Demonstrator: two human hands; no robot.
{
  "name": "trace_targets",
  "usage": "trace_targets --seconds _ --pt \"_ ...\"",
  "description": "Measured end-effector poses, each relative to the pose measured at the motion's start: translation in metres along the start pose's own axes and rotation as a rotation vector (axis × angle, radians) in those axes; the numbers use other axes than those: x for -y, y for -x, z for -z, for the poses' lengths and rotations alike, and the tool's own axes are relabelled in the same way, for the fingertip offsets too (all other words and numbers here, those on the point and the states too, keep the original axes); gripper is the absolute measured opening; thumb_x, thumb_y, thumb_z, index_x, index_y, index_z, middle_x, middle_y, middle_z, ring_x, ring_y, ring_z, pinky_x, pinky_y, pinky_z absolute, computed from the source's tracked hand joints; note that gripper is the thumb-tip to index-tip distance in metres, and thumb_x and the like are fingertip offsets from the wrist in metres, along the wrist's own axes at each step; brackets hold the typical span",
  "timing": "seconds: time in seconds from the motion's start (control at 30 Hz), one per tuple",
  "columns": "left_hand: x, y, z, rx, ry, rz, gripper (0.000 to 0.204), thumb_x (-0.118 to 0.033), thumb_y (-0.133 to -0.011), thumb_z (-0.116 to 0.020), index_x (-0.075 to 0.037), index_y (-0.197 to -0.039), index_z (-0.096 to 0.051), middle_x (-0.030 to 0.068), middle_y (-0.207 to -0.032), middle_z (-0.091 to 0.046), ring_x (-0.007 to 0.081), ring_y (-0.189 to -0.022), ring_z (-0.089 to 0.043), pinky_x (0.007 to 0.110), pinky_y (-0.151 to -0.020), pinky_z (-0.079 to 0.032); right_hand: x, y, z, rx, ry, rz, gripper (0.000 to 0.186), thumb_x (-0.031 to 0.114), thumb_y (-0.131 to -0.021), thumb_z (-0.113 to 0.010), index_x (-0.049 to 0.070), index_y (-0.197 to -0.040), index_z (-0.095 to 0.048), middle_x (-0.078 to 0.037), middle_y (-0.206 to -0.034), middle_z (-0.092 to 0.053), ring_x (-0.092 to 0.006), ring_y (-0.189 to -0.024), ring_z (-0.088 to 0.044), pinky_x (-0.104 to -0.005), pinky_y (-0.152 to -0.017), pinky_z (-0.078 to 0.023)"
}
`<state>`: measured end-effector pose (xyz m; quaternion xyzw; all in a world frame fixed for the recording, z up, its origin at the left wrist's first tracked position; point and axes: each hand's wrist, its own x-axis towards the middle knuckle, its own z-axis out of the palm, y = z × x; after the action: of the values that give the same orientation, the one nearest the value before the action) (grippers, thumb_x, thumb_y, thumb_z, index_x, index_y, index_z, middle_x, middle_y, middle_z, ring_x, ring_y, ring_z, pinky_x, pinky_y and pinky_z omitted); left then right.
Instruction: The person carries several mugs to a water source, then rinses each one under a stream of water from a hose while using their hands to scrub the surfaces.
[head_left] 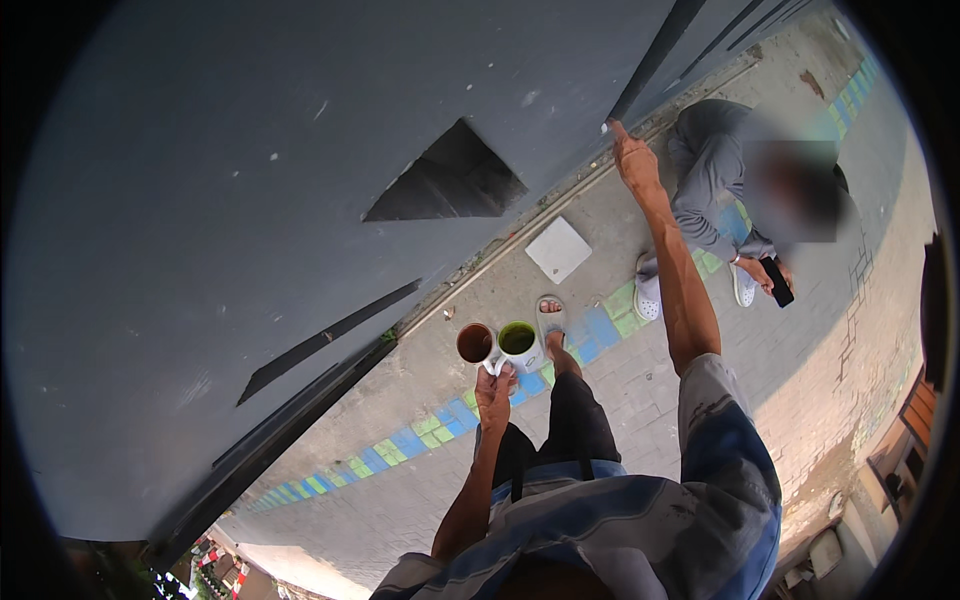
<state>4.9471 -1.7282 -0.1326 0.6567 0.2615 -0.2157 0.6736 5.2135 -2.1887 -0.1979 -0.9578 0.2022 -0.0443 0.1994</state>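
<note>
The person stands at a grey door (300, 200), carrying two mugs while the free arm works the door. The left hand (493, 392) is closed around the handles of both mugs, a brown-filled mug (474, 343) and a green-filled mug (517, 340), held touching side by side just below the middle of the view, at about 6 o'clock from the dark triangular opening (450, 180) in the door. The right hand (632, 155) is stretched far out toward 1 o'clock, elbow nearly straight, fingers extended and pressed against the door's edge; whether they grip anything there cannot be told. The step in hand looks like moving the door with one arm, and any further push calls for keeping the mugs level so nothing spills. A crouching person (720, 190) with a phone (777, 282) is at 2 o'clock, beside a white tile (558, 249) on the pavement.
</note>
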Motion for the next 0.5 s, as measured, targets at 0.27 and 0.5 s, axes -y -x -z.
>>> trace_targets --seconds 0.27,0.5 --pt "0.027 0.022 -0.011 -0.03 0.092 -0.018 0.021 -0.025 -0.107 -0.068 -0.006 -0.115 -0.065 -0.0003 -0.101 -0.072 0.0065 -0.093 -0.065 0.026 -0.084 -0.053 -0.155 -0.165 -0.044 0.091 0.578 0.378 0.027 0.015 -0.102 -0.052 0.011 -0.121 -0.07 -0.016 -0.104 -0.075 -0.0344 -0.107 -0.073 -0.0471 -0.088 -0.059" --pt "0.033 0.055 0.063 -0.15 -0.004 -0.005 0.025 -0.029 -0.107 -0.068 -0.008 -0.122 -0.067 -0.0012 -0.096 -0.074 0.0071 -0.092 -0.066 0.029 -0.091 -0.05 -0.076 0.003 -0.035 0.193 0.297 0.121 0.024 0.02 -0.102 -0.055 0.016 -0.121 -0.069 -0.017 -0.096 -0.075 -0.0353 -0.095 -0.075 -0.0504 -0.079 -0.058"
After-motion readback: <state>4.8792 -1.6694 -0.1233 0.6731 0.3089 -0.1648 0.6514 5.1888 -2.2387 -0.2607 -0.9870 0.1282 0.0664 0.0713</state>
